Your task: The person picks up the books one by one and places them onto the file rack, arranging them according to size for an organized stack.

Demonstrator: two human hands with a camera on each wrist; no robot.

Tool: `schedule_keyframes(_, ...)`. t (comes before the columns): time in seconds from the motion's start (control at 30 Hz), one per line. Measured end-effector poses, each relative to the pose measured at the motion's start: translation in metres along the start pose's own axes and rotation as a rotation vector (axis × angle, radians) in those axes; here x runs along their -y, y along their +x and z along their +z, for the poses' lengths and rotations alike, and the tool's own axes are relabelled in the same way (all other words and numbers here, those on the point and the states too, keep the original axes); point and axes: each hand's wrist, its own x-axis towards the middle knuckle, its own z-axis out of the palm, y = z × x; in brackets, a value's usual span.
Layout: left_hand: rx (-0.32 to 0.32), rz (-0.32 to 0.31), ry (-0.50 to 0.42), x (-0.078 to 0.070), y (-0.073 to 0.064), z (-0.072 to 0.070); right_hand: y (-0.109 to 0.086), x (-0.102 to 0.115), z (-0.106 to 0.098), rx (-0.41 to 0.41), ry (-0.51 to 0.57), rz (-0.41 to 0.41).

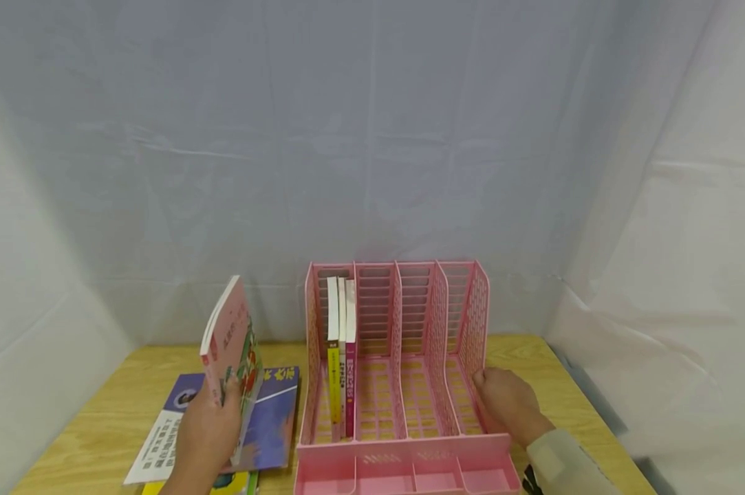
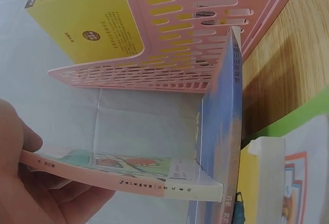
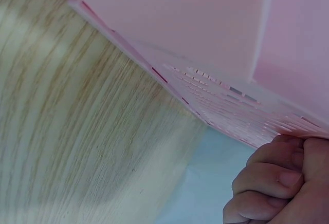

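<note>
My left hand [image 1: 208, 430] grips a thin pink book [image 1: 230, 337] by its spine edge, thumb on the illustrated cover, and holds it upright over a pile of books. In the left wrist view the spine of this pink book [image 2: 118, 182] runs across the frame above a blue book. A pink file organizer [image 1: 403, 447] stands at the middle of the table, and its leftmost slot holds three thin books [image 1: 341, 357], one with a yellow spine and one with a magenta spine. My right hand [image 1: 507, 402] grips the organizer's right side wall, fingers curled at its edge in the right wrist view.
On the table [image 1: 93, 419], left of the organizer, lie a blue-purple book [image 1: 276, 419], a white-and-blue one [image 1: 155, 443] and a yellow one [image 1: 231, 485] partly hidden beneath. Shallow compartments [image 1: 325, 476] line the organizer's front. White sheeting [image 1: 372, 137] hangs behind and at both sides.
</note>
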Motion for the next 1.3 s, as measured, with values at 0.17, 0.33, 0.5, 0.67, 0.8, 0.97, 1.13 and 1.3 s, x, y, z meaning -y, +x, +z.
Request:
schedule_keyframes(0.17,-0.001,-0.004,-0.005,0.002,-0.001,0.0,0.0,0.001,0.0,-0.001,-0.014,-0.016)
schedule_keyframes(0.33,-0.057,0.034,-0.031,0.004,-0.008,0.0,0.0,0.001,-0.002,0.029,-0.029,-0.021)
schedule_keyframes(0.5,-0.137,0.055,-0.093,0.007,-0.019,-0.002,0.0,0.002,-0.004,0.055,-0.014,-0.029)
schedule_keyframes(0.67,-0.165,-0.008,-0.229,0.004,-0.032,-0.002,-0.002,-0.003,-0.005,0.068,0.004,-0.012)
schedule_keyframes(0.8,-0.28,0.069,-0.347,0.001,-0.048,-0.011,0.004,-0.002,-0.004,0.093,0.099,0.06)
schedule_keyframes(0.97,-0.479,0.381,-0.517,-0.022,-0.066,-0.022,0.008,-0.003,-0.006,0.085,0.176,0.143)
schedule_keyframes(1.13,-0.61,0.681,-0.634,-0.054,-0.087,-0.026,0.003,-0.004,-0.006,0.066,0.019,-0.001)
schedule_keyframes(1.3,-0.577,0.625,-0.665,-0.09,-0.119,-0.019,-0.001,-0.001,-0.005,0.052,-0.038,-0.055)
